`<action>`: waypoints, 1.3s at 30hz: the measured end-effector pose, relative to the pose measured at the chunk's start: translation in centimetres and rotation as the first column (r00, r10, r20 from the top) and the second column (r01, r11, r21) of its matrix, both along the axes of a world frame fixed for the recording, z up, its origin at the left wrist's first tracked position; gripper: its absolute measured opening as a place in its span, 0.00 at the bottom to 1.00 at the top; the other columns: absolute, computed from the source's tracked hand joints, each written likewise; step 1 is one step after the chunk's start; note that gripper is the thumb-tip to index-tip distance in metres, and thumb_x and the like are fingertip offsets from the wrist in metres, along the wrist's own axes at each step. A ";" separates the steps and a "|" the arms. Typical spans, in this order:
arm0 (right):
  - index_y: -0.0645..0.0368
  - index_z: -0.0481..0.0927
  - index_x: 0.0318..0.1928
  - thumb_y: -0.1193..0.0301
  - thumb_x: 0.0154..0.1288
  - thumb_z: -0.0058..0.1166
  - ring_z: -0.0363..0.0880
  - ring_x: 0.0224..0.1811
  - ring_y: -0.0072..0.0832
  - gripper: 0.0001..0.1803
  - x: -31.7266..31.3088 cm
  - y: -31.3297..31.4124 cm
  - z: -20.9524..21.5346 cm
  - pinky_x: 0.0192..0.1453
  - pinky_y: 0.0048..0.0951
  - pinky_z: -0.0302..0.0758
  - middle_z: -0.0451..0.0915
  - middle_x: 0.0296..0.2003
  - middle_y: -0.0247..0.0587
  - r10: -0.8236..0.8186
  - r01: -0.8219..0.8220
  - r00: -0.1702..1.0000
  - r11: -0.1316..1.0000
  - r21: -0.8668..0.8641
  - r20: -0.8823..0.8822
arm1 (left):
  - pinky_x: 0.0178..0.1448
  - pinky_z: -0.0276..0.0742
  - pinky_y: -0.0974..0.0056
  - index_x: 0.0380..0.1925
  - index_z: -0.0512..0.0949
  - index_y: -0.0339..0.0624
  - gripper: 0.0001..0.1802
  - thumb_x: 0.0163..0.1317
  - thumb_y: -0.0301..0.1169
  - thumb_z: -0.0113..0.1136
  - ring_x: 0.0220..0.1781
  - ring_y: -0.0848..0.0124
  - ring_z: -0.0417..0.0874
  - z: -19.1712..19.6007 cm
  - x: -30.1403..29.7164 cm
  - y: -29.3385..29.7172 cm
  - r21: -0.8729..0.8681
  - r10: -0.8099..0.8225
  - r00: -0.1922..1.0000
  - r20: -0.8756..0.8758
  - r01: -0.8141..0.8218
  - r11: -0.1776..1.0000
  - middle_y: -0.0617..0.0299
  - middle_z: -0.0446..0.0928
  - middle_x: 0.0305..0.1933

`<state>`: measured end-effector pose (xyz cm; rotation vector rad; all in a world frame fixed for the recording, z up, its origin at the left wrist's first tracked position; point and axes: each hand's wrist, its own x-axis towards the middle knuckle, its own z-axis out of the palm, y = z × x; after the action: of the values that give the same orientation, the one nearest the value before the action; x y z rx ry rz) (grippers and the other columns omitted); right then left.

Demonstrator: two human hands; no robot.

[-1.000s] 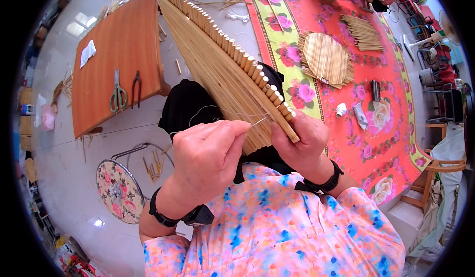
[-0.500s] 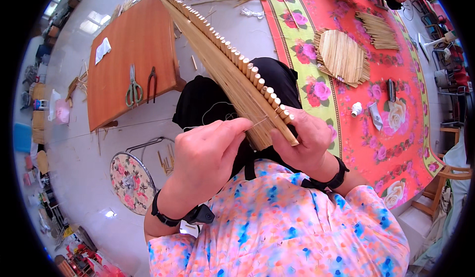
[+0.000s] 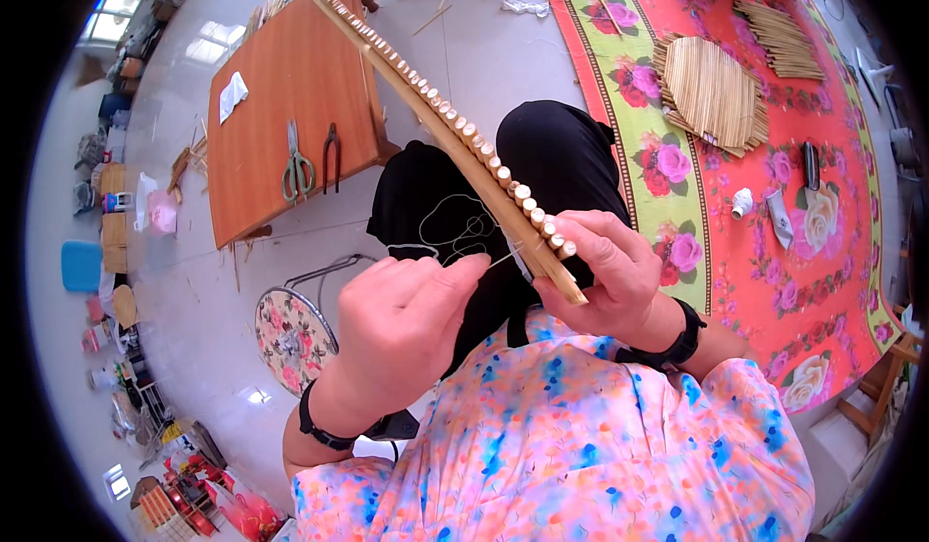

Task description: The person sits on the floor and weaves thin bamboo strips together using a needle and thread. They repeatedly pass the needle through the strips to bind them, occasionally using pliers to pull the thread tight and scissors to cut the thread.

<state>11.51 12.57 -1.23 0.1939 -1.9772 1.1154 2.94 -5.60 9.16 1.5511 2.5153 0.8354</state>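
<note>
Pale tiled floor spreads below me, a low orange table (image 3: pixel 290 106) beyond the bamboo stick panel (image 3: pixel 455 140), which slants across my lap. My right hand (image 3: pixel 605 271) grips its near end, fingers wrapped round the last sticks. My left hand (image 3: pixel 411 324), just left of that end, pinches a fine thread (image 3: pixel 498 261), wrist raised. I judge the panel light and stiff but loosely bound; hold it by the tied edge.

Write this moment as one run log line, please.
left hand: pinching thread | right hand: gripping reed mat near end | mat: tilted over lap | scissors: on wooden board
</note>
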 end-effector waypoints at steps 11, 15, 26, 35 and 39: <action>0.68 0.78 0.44 0.64 0.51 0.69 0.82 0.25 0.32 0.25 0.6 1.0 1.9 0.25 0.25 0.78 0.82 0.31 0.46 -0.061 0.049 0.997 0.975 0.218 0.052 | 0.26 0.65 0.61 0.20 0.71 0.43 0.10 0.50 0.27 0.65 0.20 0.62 0.72 0.3 -3.0 2.5 -0.067 -0.271 0.962 -0.039 0.269 0.961 0.62 0.69 0.19; 0.69 0.78 0.44 0.70 0.51 0.66 0.82 0.25 0.34 0.21 0.7 0.6 2.2 0.26 0.26 0.78 0.82 0.31 0.46 -0.109 0.088 0.992 0.961 0.260 0.066 | 0.22 0.63 0.60 0.16 0.64 0.41 0.14 0.48 0.24 0.62 0.17 0.58 0.69 -1.2 -4.4 3.2 0.035 -0.379 0.918 0.113 0.378 0.925 0.59 0.64 0.15; 0.66 0.79 0.35 0.75 0.53 0.62 0.81 0.24 0.38 0.09 1.3 0.5 3.3 0.27 0.29 0.77 0.82 0.29 0.47 -0.354 0.286 0.896 0.922 0.263 0.268 | 0.22 0.61 0.59 0.16 0.68 0.40 0.12 0.53 0.24 0.60 0.17 0.58 0.69 -1.6 -5.1 -1.7 0.130 -0.374 0.813 0.445 0.355 0.926 0.59 0.64 0.15; 0.69 0.78 0.38 0.76 0.53 0.61 0.83 0.29 0.42 0.12 1.7 0.2 2.9 0.31 0.31 0.78 0.81 0.31 0.52 -0.333 0.246 0.905 0.917 0.313 0.265 | 0.27 0.72 0.63 0.32 0.76 0.38 0.03 0.58 0.22 0.59 0.25 0.59 0.79 -3.3 -1.9 0.8 0.236 -0.120 0.953 0.279 0.053 0.970 0.55 0.75 0.24; 0.70 0.78 0.37 0.76 0.54 0.60 0.83 0.30 0.43 0.11 1.8 0.0 3.1 0.32 0.31 0.78 0.81 0.30 0.53 -0.339 0.254 0.897 0.921 0.295 0.284 | 0.29 0.75 0.61 0.36 0.77 0.38 0.06 0.58 0.22 0.59 0.26 0.57 0.81 -4.5 -1.1 1.2 0.249 -0.072 0.951 0.302 -0.006 0.969 0.53 0.77 0.26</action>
<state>13.33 12.57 1.83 -0.1770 -2.3509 0.7281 1.84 -4.42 4.71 1.3867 2.2234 1.3161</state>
